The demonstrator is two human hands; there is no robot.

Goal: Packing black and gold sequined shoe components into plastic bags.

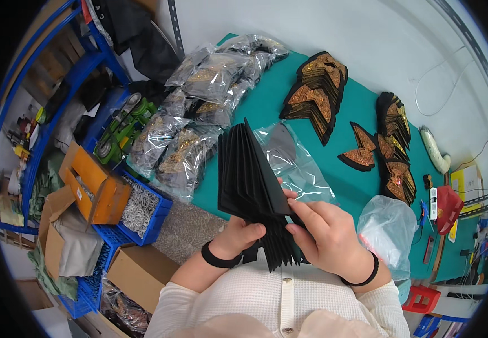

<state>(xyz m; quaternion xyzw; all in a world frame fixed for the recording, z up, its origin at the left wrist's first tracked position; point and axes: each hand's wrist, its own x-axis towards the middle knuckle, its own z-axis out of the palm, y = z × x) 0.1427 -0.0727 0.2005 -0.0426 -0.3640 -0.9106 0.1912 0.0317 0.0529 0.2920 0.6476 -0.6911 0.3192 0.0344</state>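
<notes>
A thick stack of flat black pointed pieces (248,174) is fanned out over the near edge of the green table (258,121). My left hand (237,238) is closed round its lower left side, thumb on top. At its right edge my right hand (328,232) pinches the pieces, with the fingertips partly hidden behind them. Just beyond the stack lies a clear plastic bag (300,169). Farther back sits an overlapping pile of black-edged, copper-glitter pointed pieces (317,93). A single glitter piece (359,149) lies to the right, beside another glitter pile (395,146).
Many bagged glitter pieces (213,76) cover the table's left side. A crumpled clear bag (387,228) stands near my right arm. At left are a blue crate of metal rings (142,208), an orange box (94,186) and an open carton (139,273). A red pouch (449,208) lies far right.
</notes>
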